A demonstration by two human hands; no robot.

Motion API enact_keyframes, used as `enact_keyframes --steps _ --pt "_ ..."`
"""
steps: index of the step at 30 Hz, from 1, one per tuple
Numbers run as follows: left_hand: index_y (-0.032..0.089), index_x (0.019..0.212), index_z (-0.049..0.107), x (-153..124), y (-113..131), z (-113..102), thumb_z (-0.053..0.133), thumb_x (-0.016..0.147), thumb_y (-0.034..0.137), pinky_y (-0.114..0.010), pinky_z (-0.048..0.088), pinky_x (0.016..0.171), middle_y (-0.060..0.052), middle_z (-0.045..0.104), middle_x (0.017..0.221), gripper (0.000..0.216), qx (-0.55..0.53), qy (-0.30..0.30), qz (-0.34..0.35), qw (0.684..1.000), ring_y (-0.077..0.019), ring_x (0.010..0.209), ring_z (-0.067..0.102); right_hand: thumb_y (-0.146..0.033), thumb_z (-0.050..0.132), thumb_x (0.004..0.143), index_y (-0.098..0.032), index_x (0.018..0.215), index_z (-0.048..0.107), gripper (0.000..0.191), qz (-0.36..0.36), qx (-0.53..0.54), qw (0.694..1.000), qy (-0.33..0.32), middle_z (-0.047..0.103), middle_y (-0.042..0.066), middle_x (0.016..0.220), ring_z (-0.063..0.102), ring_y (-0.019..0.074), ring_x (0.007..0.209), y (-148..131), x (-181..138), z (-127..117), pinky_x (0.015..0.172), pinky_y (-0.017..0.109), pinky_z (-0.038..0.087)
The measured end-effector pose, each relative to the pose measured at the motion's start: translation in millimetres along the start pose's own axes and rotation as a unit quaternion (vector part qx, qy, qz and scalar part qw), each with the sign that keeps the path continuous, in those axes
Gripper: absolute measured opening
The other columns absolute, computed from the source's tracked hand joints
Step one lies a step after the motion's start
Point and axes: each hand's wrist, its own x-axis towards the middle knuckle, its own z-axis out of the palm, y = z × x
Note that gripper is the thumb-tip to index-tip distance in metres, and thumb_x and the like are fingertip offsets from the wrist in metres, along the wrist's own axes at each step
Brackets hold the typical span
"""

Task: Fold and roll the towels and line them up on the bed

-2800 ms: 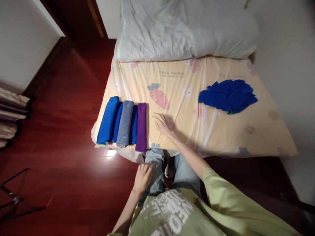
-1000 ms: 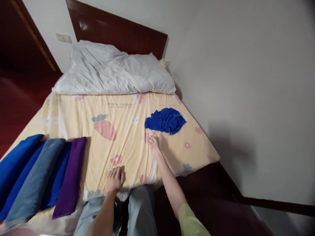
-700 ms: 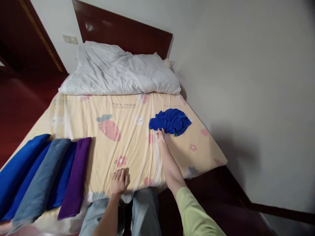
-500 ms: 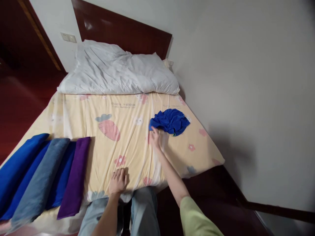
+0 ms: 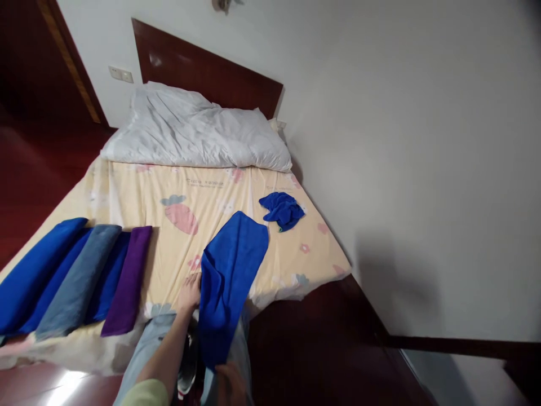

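- The towel [image 5: 230,270] is one long blue strip. Its far end lies on the sheet [image 5: 139,197], and the rest runs over the near edge of the bed and down between the knees.
- Its long axis goes from the far right to the near left, almost straight toward the person.
- The right hand [image 5: 230,384] is at the near end of the towel, at the bottom of the view. The whole cloth lies away from it, up and a little to the right. The hand looks folded on the cloth, but blur hides the single fingers.
- The left hand [image 5: 190,292] rests flat on the bed edge, just beside the left border of the towel at its middle. Its fingers [image 5: 193,280] are loosely apart and grip nothing. This hand is nearer to the middle of the towel, and the right hand is nearer to its end.
- The cloth is plain deep blue, soft and matt, with a lengthwise fold near the left border. The far end is rounded and lies smooth.
- Beyond the far end, apart from it, lies a small crumpled blue heap [image 5: 282,210], close to the wall [image 5: 401,141].
- On the left of the bed are five rolls [image 5: 78,276] side by side: three blue, one grey-blue, and one purple nearest to the left hand.
- A white duvet [image 5: 190,129] is bunched at the head of the bed.
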Motion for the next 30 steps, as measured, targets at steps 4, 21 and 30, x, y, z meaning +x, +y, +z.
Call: enact_keyframes --steps 4,21,30 --pt "0.021 0.096 0.063 -37 25 -43 0.042 0.089 0.034 -0.041 0.057 0.089 -0.01 0.073 0.092 0.026 -0.081 -0.021 -0.007 0.996 -0.0266 0.092 0.069 -0.017 0.049 0.097 -0.035 0.117 0.077 0.039 0.121 0.047 0.977 0.168 0.073 0.005 0.079 0.072 0.023 0.072 -9 38 -57 0.063 0.037 0.061" --pt "0.03 0.149 0.053 -335 35 -204 0.053 0.093 0.021 -0.05 0.053 0.111 -0.01 0.057 0.149 0.056 -0.043 0.034 0.121 0.991 -0.0298 0.139 0.056 -0.01 0.06 0.094 -0.026 0.125 0.064 0.035 -0.106 0.19 0.973 -0.08 0.077 0.001 0.096 0.07 0.0175 0.091 -173 34 -9 0.088 0.035 0.052" --pt "0.023 0.126 0.065 -246 99 -225 0.05 0.097 0.014 -0.04 0.051 0.088 -0.006 0.07 0.097 0.035 0.053 -0.154 0.244 0.956 -0.0253 0.094 0.066 -0.017 0.067 0.093 -0.024 0.114 0.065 0.022 0.019 0.224 0.97 0.095 0.076 0.004 0.097 0.073 0.0186 0.091 -139 31 -45 0.086 0.033 0.061"
